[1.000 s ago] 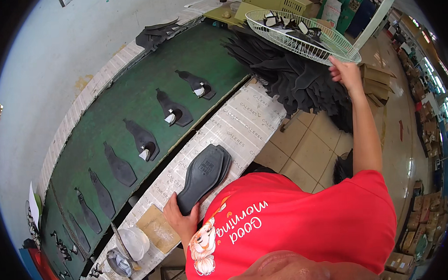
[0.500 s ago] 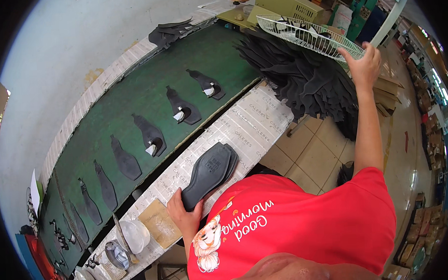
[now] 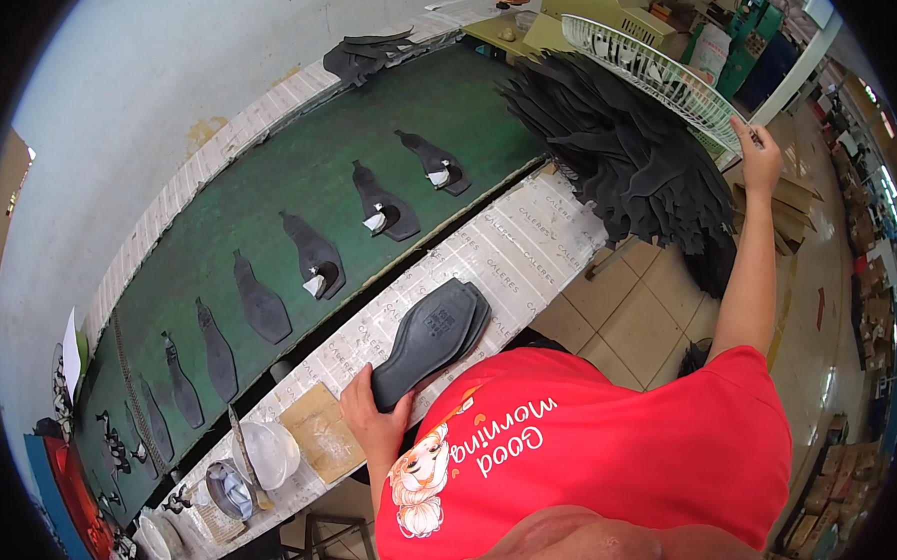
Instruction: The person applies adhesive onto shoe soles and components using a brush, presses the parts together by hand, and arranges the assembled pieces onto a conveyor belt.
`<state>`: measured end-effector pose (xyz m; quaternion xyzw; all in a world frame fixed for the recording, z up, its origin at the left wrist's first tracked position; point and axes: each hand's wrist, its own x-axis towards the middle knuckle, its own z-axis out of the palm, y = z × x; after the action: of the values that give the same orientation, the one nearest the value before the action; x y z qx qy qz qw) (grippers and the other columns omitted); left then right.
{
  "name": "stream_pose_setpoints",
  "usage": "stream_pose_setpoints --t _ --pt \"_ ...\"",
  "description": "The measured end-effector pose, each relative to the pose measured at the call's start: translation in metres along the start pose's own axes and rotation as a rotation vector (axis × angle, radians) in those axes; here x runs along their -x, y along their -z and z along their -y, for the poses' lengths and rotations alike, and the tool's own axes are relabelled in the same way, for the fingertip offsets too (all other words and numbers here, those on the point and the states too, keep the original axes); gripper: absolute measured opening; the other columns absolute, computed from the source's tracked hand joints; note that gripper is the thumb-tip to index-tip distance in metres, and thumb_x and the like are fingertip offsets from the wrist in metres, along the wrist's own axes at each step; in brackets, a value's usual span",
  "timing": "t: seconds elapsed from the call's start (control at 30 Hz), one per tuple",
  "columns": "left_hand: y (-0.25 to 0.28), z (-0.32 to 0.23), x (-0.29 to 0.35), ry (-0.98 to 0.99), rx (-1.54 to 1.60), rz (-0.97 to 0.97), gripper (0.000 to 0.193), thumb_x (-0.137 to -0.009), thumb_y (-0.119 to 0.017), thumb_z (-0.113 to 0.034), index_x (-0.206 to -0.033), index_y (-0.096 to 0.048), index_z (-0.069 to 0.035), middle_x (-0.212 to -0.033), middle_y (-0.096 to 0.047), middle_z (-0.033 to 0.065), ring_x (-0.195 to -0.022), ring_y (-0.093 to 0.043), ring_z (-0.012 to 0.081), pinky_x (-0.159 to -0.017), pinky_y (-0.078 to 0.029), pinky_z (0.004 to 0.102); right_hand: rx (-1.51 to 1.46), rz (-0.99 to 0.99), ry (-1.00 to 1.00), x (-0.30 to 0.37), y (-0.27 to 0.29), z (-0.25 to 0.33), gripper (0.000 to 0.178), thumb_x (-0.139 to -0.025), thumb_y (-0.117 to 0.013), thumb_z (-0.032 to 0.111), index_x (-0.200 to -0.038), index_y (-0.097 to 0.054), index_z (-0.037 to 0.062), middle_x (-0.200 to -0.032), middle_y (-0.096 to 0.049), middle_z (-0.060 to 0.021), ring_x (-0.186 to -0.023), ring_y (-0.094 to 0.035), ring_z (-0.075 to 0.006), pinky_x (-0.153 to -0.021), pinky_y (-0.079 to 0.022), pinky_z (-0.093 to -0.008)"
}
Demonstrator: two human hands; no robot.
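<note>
My left hand (image 3: pixel 372 408) grips the narrow end of a small stack of black shoe soles (image 3: pixel 433 331), which rests on the paper-covered ledge in front of me. My right arm stretches out to the far right. There my right hand (image 3: pixel 758 156) has its fingers closed on the near end of a white wire basket (image 3: pixel 650 71). The basket is tilted, its bare wire side turned toward me. Beneath and beside it lies a large heap of thin black sole-shaped pieces (image 3: pixel 623 152).
A green conveyor belt (image 3: pixel 293 157) carries a row of black soles; some bear black-and-white strap pieces (image 3: pixel 389 219). On the ledge (image 3: pixel 537 241) sit a tan board (image 3: pixel 321 433), a white bowl (image 3: pixel 272 454) and a metal tin (image 3: pixel 227 490). More black pieces (image 3: pixel 364 56) lie beyond the belt.
My right hand has gone from spread fingers at the basket's rim to a closed grip on its end. The basket has tipped, and its dark contents no longer show. My left hand stays on the soles.
</note>
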<state>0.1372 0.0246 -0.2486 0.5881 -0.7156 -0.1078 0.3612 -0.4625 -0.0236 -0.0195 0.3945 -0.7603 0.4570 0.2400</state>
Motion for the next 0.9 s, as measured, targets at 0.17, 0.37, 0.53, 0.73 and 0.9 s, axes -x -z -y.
stream_pose_setpoints --t 0.17,0.37,0.53,0.73,0.9 --pt "0.0 0.001 0.001 0.015 0.007 -0.003 0.074 -0.057 -0.083 -0.02 -0.122 -0.054 -0.004 -0.111 -0.059 0.0137 -0.102 -0.053 0.0332 -0.092 -0.04 0.0428 -0.087 0.183 -0.026 0.006 0.017 -0.053 0.048 -0.076 -0.076 0.043 -0.072 -0.057 -0.0002 -0.065 -0.049 -0.0028 -0.06 -0.042 -0.0121 -0.058 -0.036 -0.0269" --pt "-0.002 0.002 0.0 -0.002 0.007 0.003 0.074 -0.057 -0.084 -0.021 -0.122 -0.054 -0.004 -0.111 -0.059 0.0137 -0.102 -0.053 0.0333 -0.092 -0.04 0.0429 0.064 0.251 0.215 0.061 0.005 -0.094 0.037 -0.071 -0.079 0.032 -0.074 -0.063 -0.0009 -0.073 -0.06 -0.0088 -0.067 -0.053 -0.0212 -0.066 -0.044 -0.0319" --pt "-0.001 0.004 0.0 -0.005 0.005 0.001 0.074 -0.057 -0.084 -0.021 -0.122 -0.054 -0.004 -0.111 -0.059 0.0138 -0.101 -0.053 0.033 -0.092 -0.04 0.0431 0.19 0.379 0.168 0.07 0.011 -0.086 0.035 -0.066 -0.08 0.031 -0.08 -0.07 0.0007 -0.087 -0.068 -0.0124 -0.092 -0.062 -0.0271 -0.082 -0.047 -0.0353" --pt "-0.002 0.001 0.0 -0.017 -0.005 -0.012 0.073 -0.058 -0.084 -0.023 -0.122 -0.054 -0.004 -0.111 -0.059 0.0142 -0.101 -0.053 0.033 -0.092 -0.04 0.0431 0.041 0.605 0.268 0.057 -0.007 0.036 0.075 -0.071 -0.075 0.026 -0.137 -0.045 0.0056 -0.132 -0.052 -0.018 -0.121 -0.052 -0.0313 -0.102 -0.039 -0.0368" --pt "-0.001 0.005 0.0 -0.018 0.009 -0.029 0.071 -0.059 -0.083 -0.025 -0.121 -0.055 -0.004 -0.11 -0.059 0.0142 -0.101 -0.054 0.0332 -0.092 -0.04 0.0431 -0.221 0.738 0.474 0.084 -0.137 0.14 0.076 -0.077 -0.069 0.024 -0.139 -0.033 -0.003 -0.136 -0.044 -0.0249 -0.127 -0.044 -0.036 -0.104 -0.037 -0.0404"
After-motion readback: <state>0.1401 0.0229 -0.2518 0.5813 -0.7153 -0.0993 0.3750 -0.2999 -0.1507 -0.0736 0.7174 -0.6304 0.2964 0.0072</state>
